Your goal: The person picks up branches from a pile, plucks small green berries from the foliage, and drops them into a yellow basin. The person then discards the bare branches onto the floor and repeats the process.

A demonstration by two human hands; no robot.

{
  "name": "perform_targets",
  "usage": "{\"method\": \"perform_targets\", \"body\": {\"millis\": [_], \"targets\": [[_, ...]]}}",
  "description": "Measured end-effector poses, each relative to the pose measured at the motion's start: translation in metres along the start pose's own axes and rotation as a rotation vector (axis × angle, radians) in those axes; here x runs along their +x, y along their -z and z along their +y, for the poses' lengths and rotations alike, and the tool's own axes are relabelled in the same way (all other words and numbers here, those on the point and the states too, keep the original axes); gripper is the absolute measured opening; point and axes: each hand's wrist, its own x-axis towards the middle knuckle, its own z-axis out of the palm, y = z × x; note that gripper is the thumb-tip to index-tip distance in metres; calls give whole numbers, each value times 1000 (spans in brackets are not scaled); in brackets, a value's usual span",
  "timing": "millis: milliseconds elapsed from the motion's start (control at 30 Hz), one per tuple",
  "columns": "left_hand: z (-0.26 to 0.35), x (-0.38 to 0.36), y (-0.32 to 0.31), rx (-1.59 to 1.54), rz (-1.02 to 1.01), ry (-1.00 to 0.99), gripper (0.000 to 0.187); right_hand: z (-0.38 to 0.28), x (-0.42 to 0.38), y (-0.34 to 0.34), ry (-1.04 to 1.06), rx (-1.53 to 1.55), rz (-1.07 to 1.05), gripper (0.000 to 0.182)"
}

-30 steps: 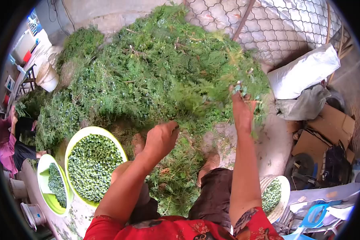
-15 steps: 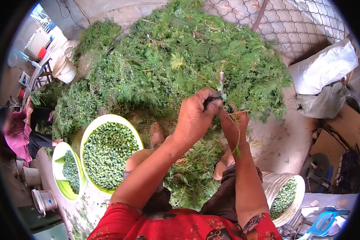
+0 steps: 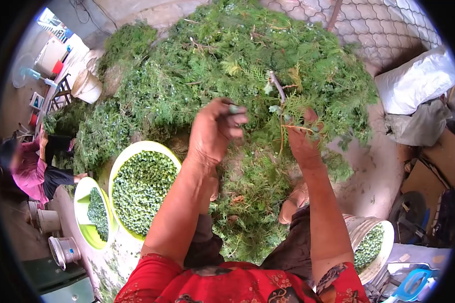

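My right hand (image 3: 304,144) is closed round a leafy evergreen sprig (image 3: 275,87) whose bare, cut stem points up and away from me. Small pale-green cones sit along that sprig. To its left, apart from the sprig, my left hand (image 3: 207,131) has its fingers curled, slightly smeared by motion, with a small green cone (image 3: 234,108) showing at the fingertips. Beyond both hands spreads a large heap of cut evergreen branches (image 3: 177,76). Left of my left forearm stands a big yellow-green tub (image 3: 175,156) full of green cones (image 3: 144,189).
A smaller yellow-green tub (image 3: 81,222) holds more cones. By my right elbow leans a white bucket (image 3: 388,240) with cones in it. Another person (image 3: 30,169) sits at the far left. White sacks (image 3: 414,78) lie at right; cut sprigs (image 3: 247,212) litter the floor between my feet.
My left hand has come away from the sprig and moved left towards the big tub, with a green cone at its fingertips. My right hand keeps the sprig, which now leans left.
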Motion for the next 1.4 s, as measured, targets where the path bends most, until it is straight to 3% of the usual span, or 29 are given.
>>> {"method": "perform_targets", "body": {"millis": [67,200,267,300,367,400,433,500,533,567,633,667,700,767,800,900,967,1033,1067,1167,1200,1267,1367,1400], "targets": [[-6,-5,-12,-5,-153,112,26,-43,44,25,-33,109,-43,19],[-22,-5,-32,141,-123,107,42,-66,58,35,-40,210,-90,15],[-32,-1,-31,273,-137,79,24,-59,53,28,-56,211,-107,14],[-31,-1,-30,272,-138,80,24,-56,52,27,-72,209,-122,14],[-22,0,-25,286,69,-27,21,-50,52,31,-104,245,-101,14],[-16,6,-14,157,180,-74,14,-46,53,34,-135,283,-79,17],[-10,16,9,-89,109,-36,9,-40,49,36,-135,283,-74,17],[-1,9,12,-214,-2,52,12,-38,46,40,234,-307,-7,19],[-3,4,3,-112,6,92,14,-43,49,44,403,-522,16,19],[-6,-1,-11,-11,15,133,16,-53,56,46,404,-521,16,19],[-12,-5,-21,13,9,153,14,-67,62,46,-222,50,-228,18],[-13,-5,-22,34,-5,153,16,-66,61,39,-38,70,-81,19],[-13,-3,-22,57,-20,153,21,-69,60,40,-39,74,-83,19],[-13,1,-21,66,-30,143,30,-76,61,42,-306,224,-292,17],[-13,2,-21,122,13,128,28,-79,60,38,-142,223,-175,14],[-13,-1,-24,275,106,61,28,-75,64,39,-117,187,-188,13],[-4,-12,-30,351,14,147,32,-71,65,42,-94,149,-152,10],[0,-18,-18,79,-184,138,27,-56,56,42,-73,107,-120,9],[1,-19,-14,31,-169,84,23,-44,46,37,-266,250,-84,9],[1,-12,-5,-11,-148,10,18,-33,37,49,-299,155,-157,15],[-1,-10,-6,15,-116,103,20,-37,38,51,-495,268,-177,16],[-11,-4,-4,41,-114,220,34,-31,27,44,-689,386,-209,17],[-18,-3,-15,88,-51,93,50,-20,10,26,-504,450,-96,23],[-19,-3,-18,87,-46,91,50,-33,19,33,-675,644,-163,19]]}}
